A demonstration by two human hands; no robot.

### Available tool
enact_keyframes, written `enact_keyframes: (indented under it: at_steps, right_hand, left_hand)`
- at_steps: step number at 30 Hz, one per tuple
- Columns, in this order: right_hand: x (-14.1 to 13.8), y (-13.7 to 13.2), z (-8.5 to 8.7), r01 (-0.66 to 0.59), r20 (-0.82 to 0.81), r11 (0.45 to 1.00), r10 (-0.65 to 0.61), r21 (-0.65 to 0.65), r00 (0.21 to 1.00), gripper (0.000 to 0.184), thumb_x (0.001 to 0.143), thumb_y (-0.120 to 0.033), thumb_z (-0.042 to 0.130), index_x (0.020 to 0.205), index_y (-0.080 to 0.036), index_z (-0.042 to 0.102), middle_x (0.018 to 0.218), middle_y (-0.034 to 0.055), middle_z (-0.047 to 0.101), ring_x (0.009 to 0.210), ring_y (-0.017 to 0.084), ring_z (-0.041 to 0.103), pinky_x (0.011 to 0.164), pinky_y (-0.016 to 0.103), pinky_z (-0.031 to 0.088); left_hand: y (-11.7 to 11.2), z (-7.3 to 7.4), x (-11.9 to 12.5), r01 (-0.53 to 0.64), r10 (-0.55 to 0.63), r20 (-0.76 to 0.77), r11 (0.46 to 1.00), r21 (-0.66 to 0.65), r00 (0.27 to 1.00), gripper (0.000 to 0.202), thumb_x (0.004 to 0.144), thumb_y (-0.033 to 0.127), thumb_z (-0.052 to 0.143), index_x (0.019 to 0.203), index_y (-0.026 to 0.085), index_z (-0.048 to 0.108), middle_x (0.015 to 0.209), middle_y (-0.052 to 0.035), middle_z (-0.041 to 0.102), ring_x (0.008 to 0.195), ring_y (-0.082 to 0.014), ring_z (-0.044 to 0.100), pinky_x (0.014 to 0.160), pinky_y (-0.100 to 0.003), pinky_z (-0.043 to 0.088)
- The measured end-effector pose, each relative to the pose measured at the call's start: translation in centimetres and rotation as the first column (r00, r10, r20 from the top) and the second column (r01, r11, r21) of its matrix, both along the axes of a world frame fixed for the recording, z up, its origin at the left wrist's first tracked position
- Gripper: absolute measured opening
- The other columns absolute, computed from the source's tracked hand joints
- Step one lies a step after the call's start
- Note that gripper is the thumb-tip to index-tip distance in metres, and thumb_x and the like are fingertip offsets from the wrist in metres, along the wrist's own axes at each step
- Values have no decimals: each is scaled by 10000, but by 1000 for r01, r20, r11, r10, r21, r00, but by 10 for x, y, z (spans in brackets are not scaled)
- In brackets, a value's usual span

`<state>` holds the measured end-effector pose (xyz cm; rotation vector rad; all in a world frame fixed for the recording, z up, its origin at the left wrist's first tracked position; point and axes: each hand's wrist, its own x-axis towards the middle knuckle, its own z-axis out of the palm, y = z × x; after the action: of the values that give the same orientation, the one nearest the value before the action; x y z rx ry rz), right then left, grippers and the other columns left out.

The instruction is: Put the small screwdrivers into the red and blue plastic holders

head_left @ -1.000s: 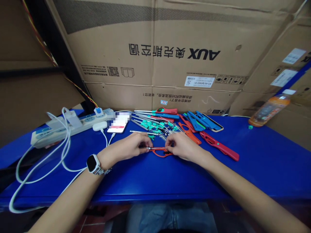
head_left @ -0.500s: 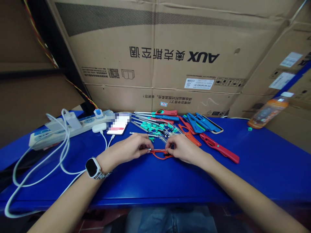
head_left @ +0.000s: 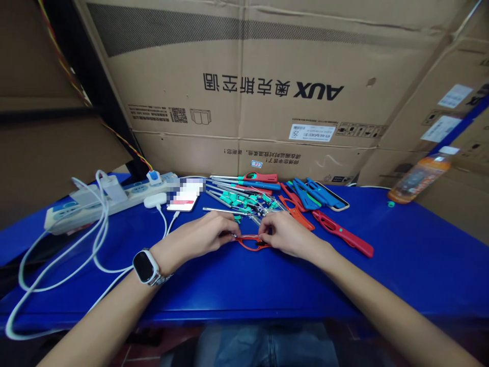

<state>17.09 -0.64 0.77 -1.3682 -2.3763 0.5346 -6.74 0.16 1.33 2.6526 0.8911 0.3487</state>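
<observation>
An orange-red lighter casing [head_left: 248, 247] with an open trigger loop lies between my hands, low over the blue table. My left hand [head_left: 217, 229] pinches its left end, near a small shiny metal part; the fingertips partly hide it. My right hand [head_left: 284, 232] is closed on the casing's right end, where a small black part shows under the fingers. Just behind is a pile of lighter inner parts [head_left: 244, 201] with green pieces, metal tubes and thin wires. Beside my right hand are an orange casing [head_left: 303, 219] and a dark red casing [head_left: 344, 233].
Blue casings [head_left: 305, 193] lie by a phone-like blue-backed object [head_left: 336, 196]. An orange drink bottle [head_left: 424, 176] leans at the right. A phone [head_left: 187, 196], a power strip [head_left: 110, 201] and looping white cables [head_left: 98, 255] occupy the left. A large cardboard sheet [head_left: 244, 117] stands behind.
Both hands keep almost the same grip on the orange-red casing. The view has shifted very slightly; nothing else has visibly moved.
</observation>
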Motion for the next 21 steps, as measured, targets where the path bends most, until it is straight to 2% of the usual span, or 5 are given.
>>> enact_keyframes:
  at_steps: [7, 11, 14, 19, 21]
  right_hand:
    - [1, 0, -1, -18, -5, 1000, 18, 23, 1000, 141, 759, -74, 626, 684, -166, 701, 686, 14, 690, 622, 123, 588, 607, 227, 394]
    - [2, 1, -2, -24, -15, 1000, 24, 1, 1000, 145, 758, -60, 622, 688, -162, 698, 677, 11, 681, 626, 122, 586, 607, 223, 400]
    - [4, 1, -1, -32, -9, 999, 32, 8, 999, 133, 769, -72, 628, 697, -162, 694, 696, 10, 678, 634, 119, 581, 613, 225, 395]
    - [2, -5, 5, -22, 19, 995, 20, 98, 1000, 45, 802, -182, 662, 769, -177, 692, 791, 19, 665, 699, 132, 583, 639, 242, 390]
    - [-4, -9, 9, -48, 53, 986, 40, 160, 998, 73, 828, -253, 660, 833, -195, 703, 847, 29, 658, 750, 148, 594, 647, 251, 385]
  left_hand:
    - [-2, 0, 2, 20, -20, 9, 1000, 4, 1000, 175, 955, 192, 514, 971, 194, 689, 974, -53, 653, 904, -179, 625, 816, -290, 470]
    - [0, -4, 2, -56, 58, 66, 998, -31, 996, 200, 914, 207, 579, 1094, 203, 665, 932, -38, 685, 830, -165, 629, 763, -275, 473]
    - [3, -6, 2, -82, 89, 86, 994, -76, 992, 203, 878, 227, 620, 1071, 190, 672, 887, -30, 703, 784, -155, 636, 724, -257, 479]
    - [3, -3, 4, -71, 82, 102, 992, -104, 991, 170, 881, 248, 616, 1022, 182, 686, 876, -33, 713, 756, -150, 643, 694, -249, 485]
    - [2, -1, 5, -67, 80, 109, 991, -119, 991, 172, 885, 241, 613, 1031, 182, 682, 871, -28, 715, 749, -148, 640, 694, -248, 485]
